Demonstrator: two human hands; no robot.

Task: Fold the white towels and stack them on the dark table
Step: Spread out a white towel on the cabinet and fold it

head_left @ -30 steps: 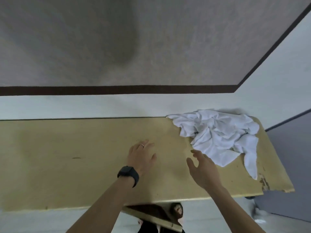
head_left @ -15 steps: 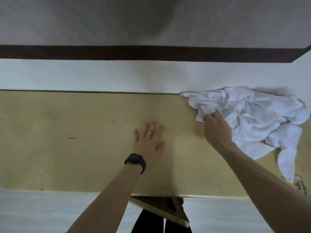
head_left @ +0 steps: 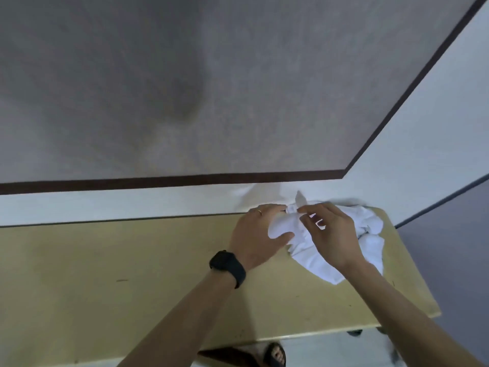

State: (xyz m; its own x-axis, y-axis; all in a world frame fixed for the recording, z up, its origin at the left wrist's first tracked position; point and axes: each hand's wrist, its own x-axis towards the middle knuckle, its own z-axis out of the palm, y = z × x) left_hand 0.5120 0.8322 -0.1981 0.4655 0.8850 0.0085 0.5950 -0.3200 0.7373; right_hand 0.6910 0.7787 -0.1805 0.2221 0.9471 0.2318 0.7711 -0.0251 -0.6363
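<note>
A crumpled heap of white towels [head_left: 370,229] lies at the far right end of a yellowish wooden table [head_left: 105,274]. One white towel [head_left: 309,258] is pulled up from the heap, and both hands pinch its upper edge. My left hand [head_left: 259,234], with a ring and a black wristband, grips the towel's edge on the left. My right hand [head_left: 330,231] grips the same edge just to the right, fingers pinched. Part of the heap is hidden behind my right hand.
The table stands against a white wall base [head_left: 132,205] with a dark strip and a grey wall above. The table's right end [head_left: 423,287] is near a grey-blue panel. A sandalled foot [head_left: 276,354] shows below the front edge.
My left hand left the tabletop and moved right to the towel. My right hand, which had grasped the heap's left edge, now holds a towel edge raised together with the left.
</note>
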